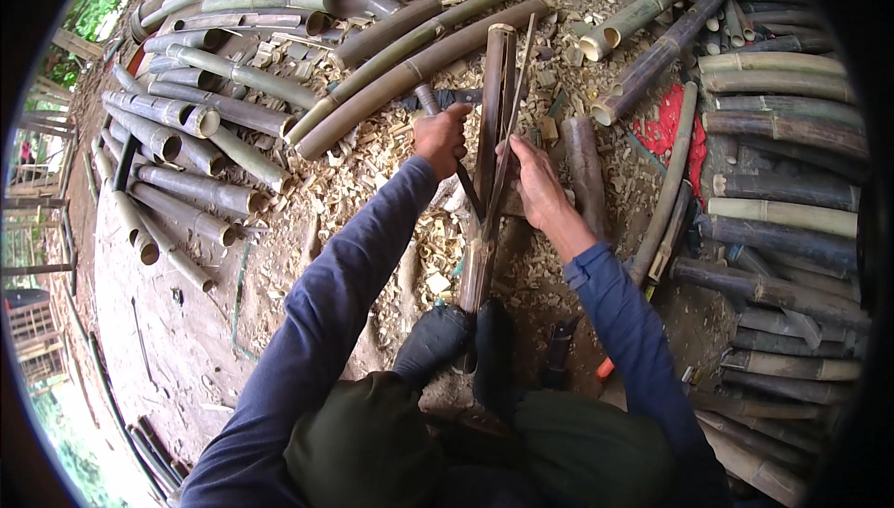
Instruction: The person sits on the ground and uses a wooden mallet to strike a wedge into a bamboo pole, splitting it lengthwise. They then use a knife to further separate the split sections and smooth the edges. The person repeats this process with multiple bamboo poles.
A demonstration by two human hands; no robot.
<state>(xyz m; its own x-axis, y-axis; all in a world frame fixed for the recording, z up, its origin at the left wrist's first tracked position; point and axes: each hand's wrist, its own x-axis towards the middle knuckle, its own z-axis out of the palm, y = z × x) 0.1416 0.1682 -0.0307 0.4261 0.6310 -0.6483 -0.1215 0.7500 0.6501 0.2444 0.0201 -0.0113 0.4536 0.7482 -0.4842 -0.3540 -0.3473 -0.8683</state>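
Observation:
My left hand (441, 141) is closed around the handle of a knife (468, 188); its ridged handle end sticks up above my fist. The dark blade slants down to the right and meets a bamboo pole (487, 126) at a split. This pole lies pointing away from me, its near end between my dark-shod feet (433, 345). On its right side a thin bamboo strip (518, 80) stands partly apart from the pole. My right hand (540, 182) pinches that strip between thumb and fingers, beside the pole. How deep the blade sits is hidden.
Wood shavings (372, 168) cover the ground around the pole. Bamboo lengths lie piled at left (200, 193), and a stack (782, 187) lines the right side. A short bamboo piece (585, 168) lies beside my right hand, with red cloth or plastic (669, 131) farther right.

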